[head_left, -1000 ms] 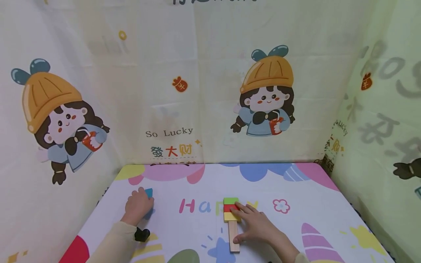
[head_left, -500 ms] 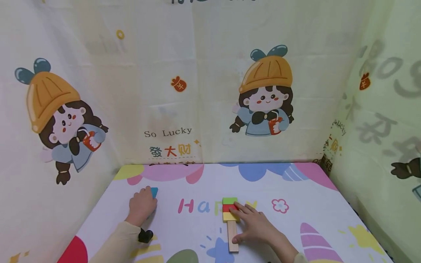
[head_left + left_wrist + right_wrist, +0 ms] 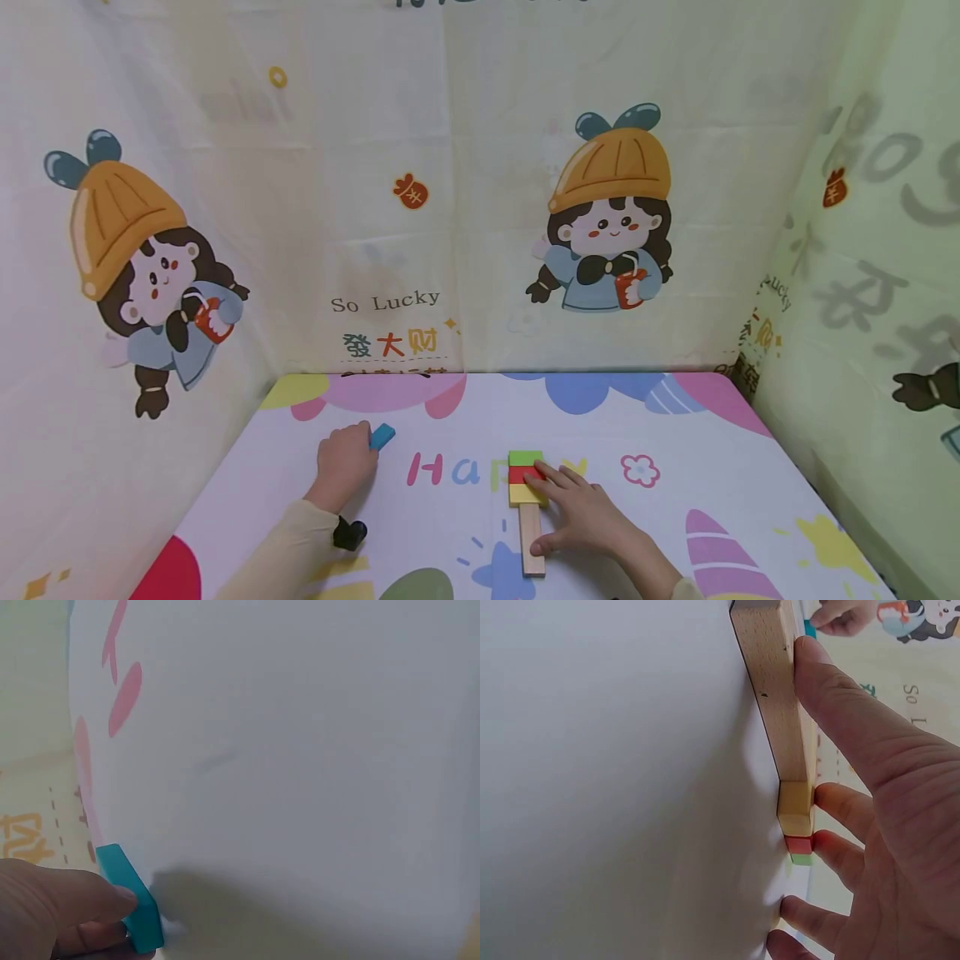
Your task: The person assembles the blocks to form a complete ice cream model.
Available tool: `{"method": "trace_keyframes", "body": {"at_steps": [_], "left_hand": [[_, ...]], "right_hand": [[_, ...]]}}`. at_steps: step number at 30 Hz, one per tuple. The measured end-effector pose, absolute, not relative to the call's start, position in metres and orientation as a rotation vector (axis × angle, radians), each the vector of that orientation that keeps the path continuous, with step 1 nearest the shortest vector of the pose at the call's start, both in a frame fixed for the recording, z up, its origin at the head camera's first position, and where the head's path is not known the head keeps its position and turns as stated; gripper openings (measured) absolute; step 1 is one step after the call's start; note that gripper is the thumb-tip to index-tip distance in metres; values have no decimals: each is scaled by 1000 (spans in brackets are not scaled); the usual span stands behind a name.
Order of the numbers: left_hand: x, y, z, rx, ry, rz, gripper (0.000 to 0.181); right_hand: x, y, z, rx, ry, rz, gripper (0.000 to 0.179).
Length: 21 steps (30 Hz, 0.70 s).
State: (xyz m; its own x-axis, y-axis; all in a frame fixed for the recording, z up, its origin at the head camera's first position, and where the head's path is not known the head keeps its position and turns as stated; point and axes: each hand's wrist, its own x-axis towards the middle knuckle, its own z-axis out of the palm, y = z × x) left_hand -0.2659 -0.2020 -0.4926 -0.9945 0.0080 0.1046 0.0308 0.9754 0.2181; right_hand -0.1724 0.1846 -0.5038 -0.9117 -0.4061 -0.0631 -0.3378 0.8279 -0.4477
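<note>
In the head view my left hand (image 3: pixel 347 462) pinches a blue wooden block (image 3: pixel 383 436) above the left part of the table; the left wrist view has the thumb on the block's face. A green block (image 3: pixel 526 457), a red block (image 3: pixel 517 475) and a yellow block (image 3: pixel 525 495) lie in a row, one against another. From the yellow one a long plain wooden block (image 3: pixel 532 542) extends toward me. My right hand (image 3: pixel 585 512) rests beside this row with fingers spread. Its fingertips touch the red and yellow blocks, and the thumb lies against the plain one.
The table (image 3: pixel 450 425) has a white printed cover with letters and coloured shapes. A patterned cloth (image 3: pixel 487 208) rises behind its far edge, and more cloth hangs at both sides. A black wrist device (image 3: pixel 349 533) sits on the left sleeve.
My left hand has moved to the right with the blue block, which now shows more of its length and slants up to the right. The right hand and the row have stayed put.
</note>
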Motion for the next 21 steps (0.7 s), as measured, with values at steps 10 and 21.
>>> {"method": "trace_keyframes", "body": {"at_steps": [10, 21], "left_hand": [[-272, -178, -499, -44, -3014, -347, 15], [-274, -122, -490, -122, -3031, -363, 14]], "right_hand": [[-172, 185, -502, -605, 2850, -660, 101], [-171, 186, -501, -596, 2855, -676, 100]]}}
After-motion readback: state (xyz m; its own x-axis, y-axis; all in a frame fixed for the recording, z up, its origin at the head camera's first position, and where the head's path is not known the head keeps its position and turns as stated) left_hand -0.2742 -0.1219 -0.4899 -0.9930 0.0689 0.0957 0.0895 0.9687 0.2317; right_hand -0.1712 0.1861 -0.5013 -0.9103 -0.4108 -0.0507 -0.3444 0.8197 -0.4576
